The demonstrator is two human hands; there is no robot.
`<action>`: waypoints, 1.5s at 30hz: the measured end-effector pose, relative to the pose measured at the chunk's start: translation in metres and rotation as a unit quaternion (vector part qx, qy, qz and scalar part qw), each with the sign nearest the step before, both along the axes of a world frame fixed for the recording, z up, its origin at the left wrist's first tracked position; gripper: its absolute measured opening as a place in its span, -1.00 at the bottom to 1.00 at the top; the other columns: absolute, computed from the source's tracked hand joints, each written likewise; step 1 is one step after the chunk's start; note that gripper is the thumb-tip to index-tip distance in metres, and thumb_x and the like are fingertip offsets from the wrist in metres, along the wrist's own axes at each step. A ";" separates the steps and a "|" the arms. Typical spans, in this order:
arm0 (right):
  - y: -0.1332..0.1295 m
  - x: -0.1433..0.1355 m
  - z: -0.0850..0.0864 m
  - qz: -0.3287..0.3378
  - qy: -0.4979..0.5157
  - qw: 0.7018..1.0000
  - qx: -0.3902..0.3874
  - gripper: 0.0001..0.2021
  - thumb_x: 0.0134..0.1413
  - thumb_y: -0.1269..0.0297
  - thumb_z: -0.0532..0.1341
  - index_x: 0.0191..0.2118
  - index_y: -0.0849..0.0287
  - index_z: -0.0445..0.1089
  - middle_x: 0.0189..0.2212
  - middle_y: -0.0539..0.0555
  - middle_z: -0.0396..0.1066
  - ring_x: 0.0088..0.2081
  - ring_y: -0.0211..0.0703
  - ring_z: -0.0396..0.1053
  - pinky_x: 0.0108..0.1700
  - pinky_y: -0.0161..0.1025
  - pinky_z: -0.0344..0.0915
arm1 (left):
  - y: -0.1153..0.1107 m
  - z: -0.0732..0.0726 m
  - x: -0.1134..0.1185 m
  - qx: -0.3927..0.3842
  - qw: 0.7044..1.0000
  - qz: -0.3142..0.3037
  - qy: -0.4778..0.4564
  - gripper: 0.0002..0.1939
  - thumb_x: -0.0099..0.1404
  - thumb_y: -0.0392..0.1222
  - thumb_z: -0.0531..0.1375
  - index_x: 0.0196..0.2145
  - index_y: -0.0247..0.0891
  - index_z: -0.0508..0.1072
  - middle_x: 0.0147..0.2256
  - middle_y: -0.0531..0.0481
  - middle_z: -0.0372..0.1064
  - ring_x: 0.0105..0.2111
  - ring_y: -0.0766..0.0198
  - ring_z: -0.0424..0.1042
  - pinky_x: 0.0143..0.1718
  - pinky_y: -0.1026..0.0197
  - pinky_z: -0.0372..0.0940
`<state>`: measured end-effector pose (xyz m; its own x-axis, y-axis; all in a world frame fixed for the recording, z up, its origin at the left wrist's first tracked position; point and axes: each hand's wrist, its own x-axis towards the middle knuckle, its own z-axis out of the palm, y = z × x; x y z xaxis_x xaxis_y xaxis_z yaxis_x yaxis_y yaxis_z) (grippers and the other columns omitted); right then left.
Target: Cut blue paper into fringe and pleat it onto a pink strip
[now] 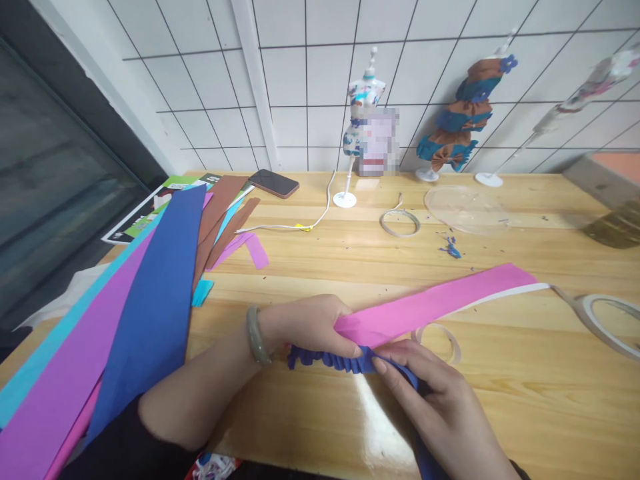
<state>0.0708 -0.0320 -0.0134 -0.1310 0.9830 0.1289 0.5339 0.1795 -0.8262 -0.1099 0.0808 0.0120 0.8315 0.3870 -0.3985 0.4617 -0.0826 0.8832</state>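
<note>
A pink crepe paper strip (440, 298) slants across the table, with a white tape strip (500, 293) along its near edge. My left hand (315, 327) grips the strip's left end, thumb pressed on top, where gathered blue crepe paper (335, 361) runs in small pleats along the near edge. Close beside it, my right hand (435, 393) pinches the blue paper between thumb and fingers. The ungathered blue length passes beneath my right hand and hangs toward the table's front edge. My palms hide part of both papers.
Long crepe paper sheets (150, 293) lie at left beside a phone (274, 183). Tape rolls (613, 323) and blue scraps (453, 249) sit at right. At the back stand a small dress form (367, 100), a paper-dressed form (453, 127) and a leaning form (575, 100).
</note>
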 end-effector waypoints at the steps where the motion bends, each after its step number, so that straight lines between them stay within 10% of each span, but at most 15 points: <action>1: 0.000 -0.001 0.001 0.005 0.003 1.000 0.015 -0.84 0.10 0.27 0.13 -0.25 0.10 0.45 -0.32 0.08 0.45 -0.29 -0.17 0.38 -0.25 -0.28 0.35 | -0.001 0.001 0.000 -0.007 1.000 0.002 0.006 -0.82 0.08 -0.14 0.13 -0.55 -0.30 0.30 -0.63 0.13 0.20 -0.64 0.47 0.21 -0.66 0.43 0.10; 21: -0.005 -0.007 0.009 0.060 -0.094 0.984 0.139 -0.81 0.06 0.43 0.13 -0.18 0.13 0.37 -0.36 0.12 0.43 -0.34 -0.17 0.41 -0.33 -0.28 0.40 | -0.002 -0.004 0.000 -0.029 0.999 0.016 0.016 -0.80 0.05 -0.09 0.15 -0.53 -0.30 0.31 -0.60 0.09 0.28 -0.64 0.43 0.27 -0.64 0.40 0.18; 45: -0.006 -0.008 0.003 0.053 -0.049 0.991 0.110 -0.78 0.08 0.45 0.13 -0.15 0.10 0.34 -0.27 0.06 0.42 -0.26 -0.24 0.40 -0.24 -0.38 0.34 | -0.002 -0.001 0.000 -0.036 0.999 0.014 0.031 -0.81 0.06 -0.10 0.13 -0.53 -0.30 0.32 -0.60 0.08 0.28 -0.67 0.42 0.27 -0.70 0.40 0.17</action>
